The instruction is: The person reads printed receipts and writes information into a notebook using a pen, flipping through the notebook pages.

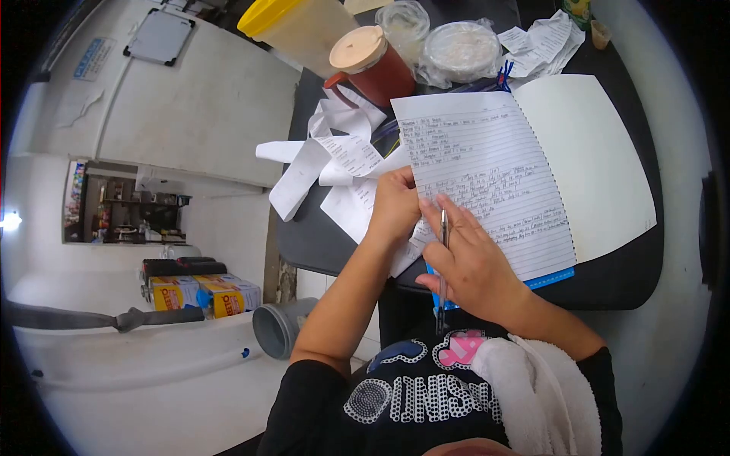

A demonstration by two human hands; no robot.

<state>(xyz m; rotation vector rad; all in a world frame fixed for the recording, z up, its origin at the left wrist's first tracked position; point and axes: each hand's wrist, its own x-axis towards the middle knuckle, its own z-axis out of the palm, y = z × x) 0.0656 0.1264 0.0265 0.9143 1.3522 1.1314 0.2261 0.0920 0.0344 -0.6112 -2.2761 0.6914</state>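
An open spiral notebook (487,163) lies tilted on the dark table, with handwriting on its lined left page and a blank right side. My left hand (395,205) is closed at the page's left edge; its fingertips are hidden there. Across the lower left of the page lies my right hand (475,262), holding a clear pen (443,251) between its fingers. The pen points up along the page, and the fingertips of this hand rest on the paper near my left hand. A blue edge (551,278) shows beneath the notebook.
Long paper receipts (350,156) spread left of the notebook. Behind stand a red lidded mug (376,68), a yellow-rimmed container (304,30) and a plastic-wrapped tub (461,52). Crumpled receipts (544,45) lie at the back right. A grey bin (281,328) stands below the table's left side.
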